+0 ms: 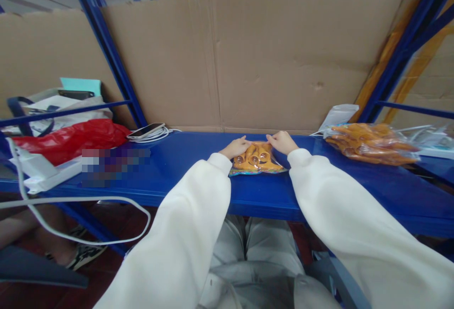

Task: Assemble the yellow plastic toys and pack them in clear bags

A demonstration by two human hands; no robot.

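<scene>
On the blue shelf in front of me lies a clear plastic bag (258, 159) with orange contents; round brown spots show through the film, and a coloured strip runs along its near edge. My left hand (237, 147) pinches the bag's far left corner, fingers closed. At the far right corner my right hand (282, 142) grips the same edge, thumb and fingers pressed together. What the orange contents are I cannot make out.
Right of me a pile of similar orange bags (371, 143) lies on the blue shelf (191, 157). To the left are a phone (146, 130) on a coiled white cable, a red plastic bag (76, 138) and a white power strip (53, 179). Cardboard (269, 58) walls the back.
</scene>
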